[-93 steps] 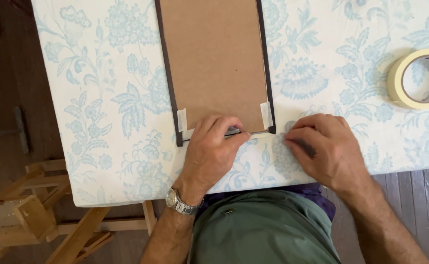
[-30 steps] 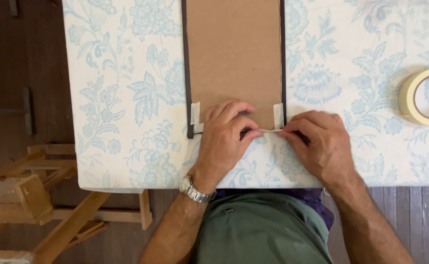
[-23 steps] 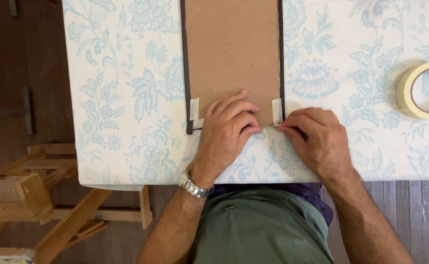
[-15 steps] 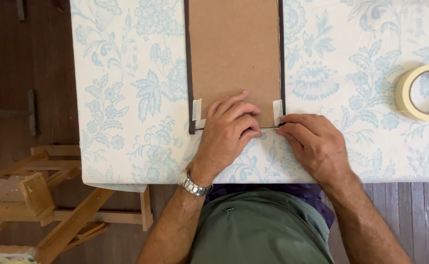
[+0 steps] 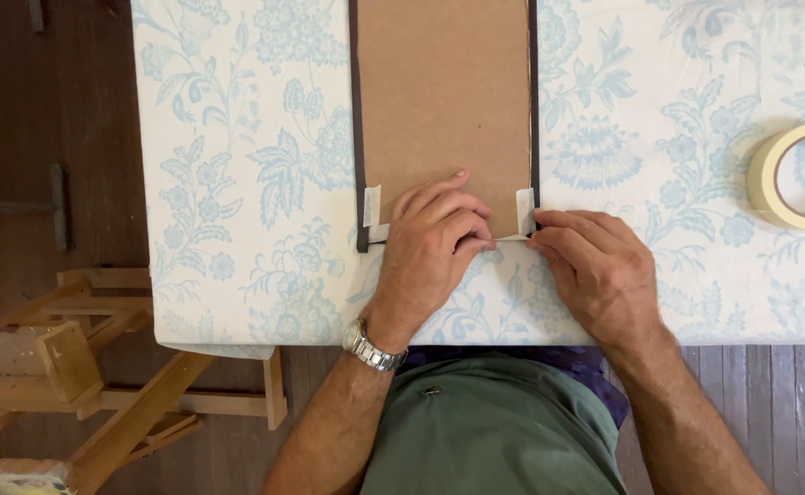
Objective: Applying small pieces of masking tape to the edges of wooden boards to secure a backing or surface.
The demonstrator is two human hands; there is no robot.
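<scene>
my left hand [image 5: 430, 252] lies flat and open on the board [image 5: 443, 101] edge, right hand [image 5: 595, 270] pinching a tape strip [image 5: 510, 238] beside it; desk [image 5: 237, 183] bare either side, tape roll [image 5: 792, 174] well right.

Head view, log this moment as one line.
left hand flat on brown board | right hand pressing tape strip | tape roll right

board [image 5: 443, 101]: plain brown, edged by a dark, near-black frame [image 5: 357, 119]
tape strips [image 5: 372, 205]: off-white, at the board's lower corners
tablecloth [image 5: 237, 165]: white with a pale blue floral and leaf print
tape roll [image 5: 794, 176]: cream-yellow
wristwatch [image 5: 371, 346]: silver metal band, on the left hand [image 5: 430, 252]
shirt [image 5: 494, 426]: muted green, with a purple garment [image 5: 595, 371] at its edge
floor [image 5: 45, 110]: dark brown boards
trestle [image 5: 82, 367]: light raw wood
</scene>
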